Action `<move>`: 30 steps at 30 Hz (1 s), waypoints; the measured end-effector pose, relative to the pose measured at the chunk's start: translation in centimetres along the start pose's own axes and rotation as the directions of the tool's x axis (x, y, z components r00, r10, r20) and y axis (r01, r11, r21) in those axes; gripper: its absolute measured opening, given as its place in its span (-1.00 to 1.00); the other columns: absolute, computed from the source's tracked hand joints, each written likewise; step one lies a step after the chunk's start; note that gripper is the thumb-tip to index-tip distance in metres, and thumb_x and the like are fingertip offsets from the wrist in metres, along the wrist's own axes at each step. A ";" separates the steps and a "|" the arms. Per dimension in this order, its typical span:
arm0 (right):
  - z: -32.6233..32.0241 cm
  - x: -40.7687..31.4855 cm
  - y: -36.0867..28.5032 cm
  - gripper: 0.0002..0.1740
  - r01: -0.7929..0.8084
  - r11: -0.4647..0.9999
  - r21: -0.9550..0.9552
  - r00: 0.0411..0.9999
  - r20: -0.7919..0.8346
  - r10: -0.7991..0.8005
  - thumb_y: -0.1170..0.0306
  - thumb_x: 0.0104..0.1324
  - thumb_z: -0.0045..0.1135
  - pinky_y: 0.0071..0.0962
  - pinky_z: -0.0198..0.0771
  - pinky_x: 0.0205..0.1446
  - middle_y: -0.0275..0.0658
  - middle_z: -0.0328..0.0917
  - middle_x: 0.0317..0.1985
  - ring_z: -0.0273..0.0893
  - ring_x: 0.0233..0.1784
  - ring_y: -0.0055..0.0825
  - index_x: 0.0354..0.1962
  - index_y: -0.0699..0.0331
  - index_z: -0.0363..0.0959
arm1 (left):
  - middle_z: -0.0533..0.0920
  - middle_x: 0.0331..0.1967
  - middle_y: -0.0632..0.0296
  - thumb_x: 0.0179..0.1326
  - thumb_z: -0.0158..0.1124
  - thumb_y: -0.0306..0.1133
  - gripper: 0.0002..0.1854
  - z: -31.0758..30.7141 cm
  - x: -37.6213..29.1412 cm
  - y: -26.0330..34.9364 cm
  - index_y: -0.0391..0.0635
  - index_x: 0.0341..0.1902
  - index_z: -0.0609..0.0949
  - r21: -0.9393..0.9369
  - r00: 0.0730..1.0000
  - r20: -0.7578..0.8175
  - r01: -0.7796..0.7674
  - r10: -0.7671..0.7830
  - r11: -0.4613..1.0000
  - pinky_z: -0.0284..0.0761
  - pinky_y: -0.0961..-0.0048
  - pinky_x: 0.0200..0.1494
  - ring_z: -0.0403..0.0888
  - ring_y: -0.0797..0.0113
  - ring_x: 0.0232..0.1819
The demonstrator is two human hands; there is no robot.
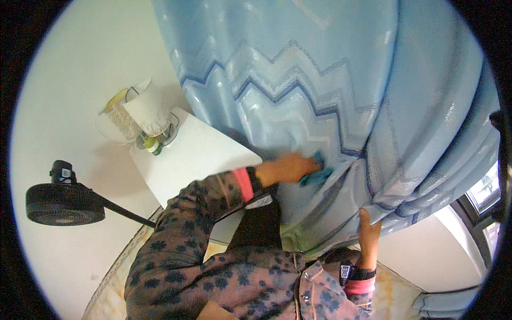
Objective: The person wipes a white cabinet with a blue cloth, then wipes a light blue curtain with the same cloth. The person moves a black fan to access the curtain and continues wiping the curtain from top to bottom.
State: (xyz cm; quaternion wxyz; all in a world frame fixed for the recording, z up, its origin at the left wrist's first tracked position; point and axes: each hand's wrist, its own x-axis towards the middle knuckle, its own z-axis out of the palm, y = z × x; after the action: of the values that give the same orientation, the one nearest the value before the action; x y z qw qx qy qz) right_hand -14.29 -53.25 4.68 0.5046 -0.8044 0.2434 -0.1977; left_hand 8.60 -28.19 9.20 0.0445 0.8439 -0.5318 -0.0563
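A large light-blue curtain [280,120] with zigzag bands hangs in folds before me. My left hand [290,170], blurred, is closed around a teal cloth [316,176], which lies against the lower part of the curtain. Further right and lower, my right hand [370,230] grips a gathered fold at the curtain's edge between thumb and fingers. Its fingertips are partly hidden by the fabric. Both wrists carry dark bands over pink cuffs.
A white table [200,148] stands at the left, with lampshades [146,108] and a green bottle [153,145] at its far end. Nearer, a black fan [66,204] juts out on an arm. A dark-framed window [484,192] is at the far right.
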 end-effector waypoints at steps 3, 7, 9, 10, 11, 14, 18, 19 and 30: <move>-0.5 0.0 0.5 -0.37 0.044 0.997 0.062 0.999 0.029 -0.046 0.14 0.24 0.22 -0.32 0.30 0.18 0.04 0.50 0.04 0.46 0.08 -0.19 0.06 0.51 0.37 | 0.50 0.16 -0.04 0.04 0.28 -0.28 -0.37 2.9 -2.4 -2.7 -0.10 0.25 0.42 -0.294 0.947 -0.314 -0.159 0.062 0.943 0.34 0.14 0.26 0.46 -0.06 0.19; -0.9 -0.5 1.1 -0.44 0.019 0.998 0.063 0.998 0.062 -0.023 0.16 0.25 0.20 -0.29 0.35 0.12 0.05 0.56 -0.03 0.51 0.03 -0.14 -0.02 0.51 0.44 | 0.46 0.17 -0.14 0.05 0.39 -0.17 -0.30 -4.9 -6.2 -9.1 -0.29 0.22 0.42 -0.303 0.595 -0.711 0.222 -0.375 0.927 0.21 0.21 0.31 0.38 0.03 0.25; -0.8 -0.8 1.1 -0.50 0.081 0.990 0.115 0.990 0.110 -0.094 0.16 0.25 0.20 -0.29 0.40 0.06 0.03 0.61 -0.12 0.56 -0.04 -0.15 -0.10 0.49 0.49 | 0.65 -0.04 0.01 0.13 0.39 -0.34 -0.58 -10.5 -8.4 -10.3 -0.30 0.02 0.58 -0.424 0.296 -0.858 0.056 -0.421 0.904 0.44 0.27 0.06 0.59 0.21 0.04; -0.7 -0.9 1.0 -0.50 0.087 0.988 0.129 0.989 0.106 -0.101 0.16 0.25 0.20 -0.29 0.40 0.06 0.02 0.62 -0.12 0.57 -0.04 -0.15 -0.10 0.48 0.50 | 0.71 -0.24 0.07 0.18 0.34 -0.42 -0.77 -11.5 -7.9 -9.2 -0.28 -0.12 0.65 -0.376 0.096 -0.926 -0.131 -0.366 0.917 0.47 0.34 0.02 0.65 0.28 -0.13; -0.5 -0.9 0.8 -0.51 0.077 0.986 0.148 0.987 0.132 -0.096 0.16 0.25 0.19 -0.29 0.41 0.06 0.02 0.62 -0.13 0.58 -0.05 -0.15 -0.10 0.47 0.51 | 0.66 -0.06 0.04 0.16 0.33 -0.43 -0.62 -12.5 -7.6 -7.9 -0.26 0.06 0.58 -0.276 0.091 -0.960 -0.149 -0.265 0.949 0.44 0.35 0.11 0.60 0.29 -0.01; -0.3 -0.7 0.1 -0.48 0.157 0.968 0.194 0.959 0.203 -0.196 0.09 0.28 0.14 -0.24 0.41 0.08 0.06 0.61 -0.13 0.57 -0.02 -0.01 -0.06 0.41 0.50 | 0.53 0.13 -0.03 0.00 0.32 -0.45 -0.36 -10.3 -3.2 -2.1 -0.19 0.24 0.43 0.127 0.685 -0.717 0.308 -0.127 0.943 0.38 0.23 0.21 0.48 0.11 0.16; -0.8 0.4 -0.3 -0.41 0.220 0.974 0.063 0.960 0.161 -0.227 0.02 0.28 0.12 -0.23 0.36 0.16 0.09 0.57 -0.05 0.50 0.07 0.04 0.02 0.37 0.47 | 0.51 0.11 -0.12 -0.10 0.25 -0.51 -0.37 0.1 -1.9 4.6 -0.15 0.19 0.45 0.184 0.985 0.135 0.083 -0.109 0.979 0.43 0.12 0.15 0.49 -0.13 0.10; -1.1 1.0 -0.2 -0.39 0.264 0.963 0.047 0.952 0.149 -0.268 0.01 0.27 0.12 -0.23 0.32 0.20 0.09 0.54 -0.01 0.47 0.11 0.04 0.04 0.37 0.46 | 0.53 0.07 -0.12 -0.08 0.28 -0.48 -0.38 2.0 -2.5 5.1 -0.17 0.17 0.45 0.091 0.981 0.175 0.072 -0.087 0.993 0.43 0.13 0.15 0.51 -0.14 0.08; -1.1 5.0 5.2 -0.48 0.208 0.971 0.115 0.940 0.252 -0.232 0.13 0.29 0.15 -0.25 0.26 0.25 0.04 0.55 0.00 0.47 0.10 -0.02 0.03 0.38 0.46 | 0.54 0.04 0.01 0.19 0.21 -0.35 -0.63 -7.9 -4.8 12.6 -0.18 0.07 0.53 -0.255 0.480 -0.853 -0.042 -0.204 0.966 0.41 0.20 0.15 0.51 0.09 0.08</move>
State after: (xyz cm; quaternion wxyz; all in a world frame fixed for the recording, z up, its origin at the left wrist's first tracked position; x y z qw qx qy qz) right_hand -11.86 -58.97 0.78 0.5415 -0.8231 0.0739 -0.1545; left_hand -3.61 -29.14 18.99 0.4074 0.7673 -0.3832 0.3136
